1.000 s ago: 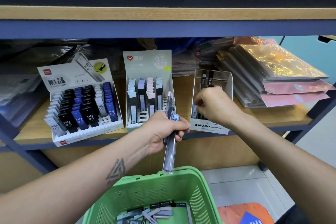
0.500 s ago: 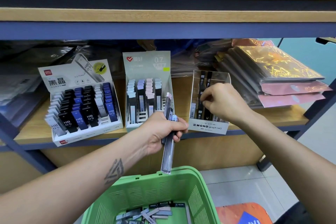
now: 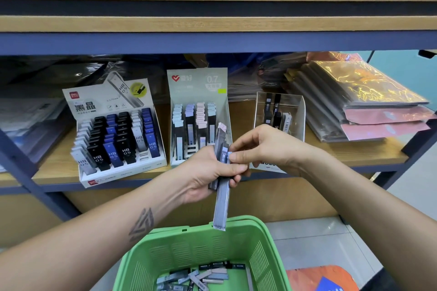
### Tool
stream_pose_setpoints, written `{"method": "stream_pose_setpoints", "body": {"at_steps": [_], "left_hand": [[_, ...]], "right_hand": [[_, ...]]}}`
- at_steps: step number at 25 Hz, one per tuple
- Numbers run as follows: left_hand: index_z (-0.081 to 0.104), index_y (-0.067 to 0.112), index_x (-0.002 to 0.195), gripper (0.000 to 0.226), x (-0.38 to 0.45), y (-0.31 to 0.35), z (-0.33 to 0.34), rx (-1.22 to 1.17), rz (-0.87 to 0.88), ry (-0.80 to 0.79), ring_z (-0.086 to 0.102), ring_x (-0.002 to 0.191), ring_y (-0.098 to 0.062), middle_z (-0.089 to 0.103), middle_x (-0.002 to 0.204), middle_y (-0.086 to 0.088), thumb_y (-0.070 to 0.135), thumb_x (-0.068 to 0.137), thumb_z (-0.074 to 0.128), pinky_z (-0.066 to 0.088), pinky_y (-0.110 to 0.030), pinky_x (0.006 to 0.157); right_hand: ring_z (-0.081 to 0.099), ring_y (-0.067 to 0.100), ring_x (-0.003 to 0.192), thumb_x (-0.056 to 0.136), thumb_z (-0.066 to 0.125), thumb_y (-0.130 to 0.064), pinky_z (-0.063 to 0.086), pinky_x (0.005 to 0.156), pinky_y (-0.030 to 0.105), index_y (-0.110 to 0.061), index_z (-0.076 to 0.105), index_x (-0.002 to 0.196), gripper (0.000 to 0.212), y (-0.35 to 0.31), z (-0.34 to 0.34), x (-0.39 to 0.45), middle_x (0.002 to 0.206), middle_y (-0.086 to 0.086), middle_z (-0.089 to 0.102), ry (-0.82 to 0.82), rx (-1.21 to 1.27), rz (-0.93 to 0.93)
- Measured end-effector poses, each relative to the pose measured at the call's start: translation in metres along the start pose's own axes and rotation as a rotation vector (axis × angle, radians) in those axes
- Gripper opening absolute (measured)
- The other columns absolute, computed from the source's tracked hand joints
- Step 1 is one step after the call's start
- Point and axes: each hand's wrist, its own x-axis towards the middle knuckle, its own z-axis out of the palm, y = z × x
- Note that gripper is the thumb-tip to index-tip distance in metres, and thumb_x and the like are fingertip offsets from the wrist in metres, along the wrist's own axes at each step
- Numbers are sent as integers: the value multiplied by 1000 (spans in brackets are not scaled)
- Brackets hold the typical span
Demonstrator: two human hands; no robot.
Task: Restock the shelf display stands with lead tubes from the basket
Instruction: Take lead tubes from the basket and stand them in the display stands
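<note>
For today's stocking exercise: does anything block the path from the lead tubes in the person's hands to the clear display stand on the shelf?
Nothing visible does. The left hand grips the bundle of lead tubes, the right hand pinches one, and the clear stand sits just behind them, its top open, only a few tubes inside.

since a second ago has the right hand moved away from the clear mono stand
Yes. The right hand left the clear Mono stand and moved left, to the lead tubes held by the left hand.

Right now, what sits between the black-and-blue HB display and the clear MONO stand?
Head view: the 0.7 display stand, with the left hand's lead tubes before it.
</note>
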Motion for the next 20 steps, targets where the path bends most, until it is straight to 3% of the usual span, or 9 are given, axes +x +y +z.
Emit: {"method": "stream_pose_setpoints", "body": {"at_steps": [3,6,9,11,14,17,20], "left_hand": [[70,0,94,17,-9,-1,-3,35,-14,-4,66,72,-22,67,83,-22,-13,84,68,53,-22,55],[65,-7,110,25,-17,2,-7,34,-25,-26,70,84,-28,68,95,-27,-12,86,65,60,-28,66],[54,-4,120,29,-26,7,-12,-24,-78,-43,73,90,-35,69,103,-31,-9,92,58,61,-46,83],[53,1,114,22,-32,9,-15,-14,-92,-38,73,83,-34,69,97,-30,-7,93,58,62,-46,79],[51,6,104,17,-37,10,-20,1,-100,2,65,64,-23,66,80,-19,-3,94,61,59,-31,58],[50,10,97,15,-37,8,-26,-3,-77,72,53,56,-16,58,71,-11,-1,96,60,48,-23,49],[54,8,98,11,-35,3,-25,95,-40,127,52,54,-15,57,67,-9,-1,96,61,48,-23,47]], "right_hand": [[66,20,66,86,78,-6,55,63,27,2,77,95,12,1,11,4,77,21,72,-37,84,69],[65,17,62,84,76,1,55,63,27,8,74,94,12,-1,14,8,74,15,70,38,141,136],[63,16,59,85,73,1,58,69,31,7,74,92,10,-4,4,12,73,15,71,186,220,161],[64,16,58,86,72,-1,59,66,30,6,74,93,9,-5,2,13,75,16,71,211,252,155],[65,16,60,89,73,-5,56,61,28,-2,74,98,10,-6,7,13,78,13,71,148,260,113],[67,12,83,85,80,-25,54,79,29,-20,77,96,13,-9,13,15,98,1,72,232,-28,-65],[56,5,106,79,81,-49,43,87,23,-22,78,81,27,-17,28,18,115,-8,58,230,-242,-143]]}}
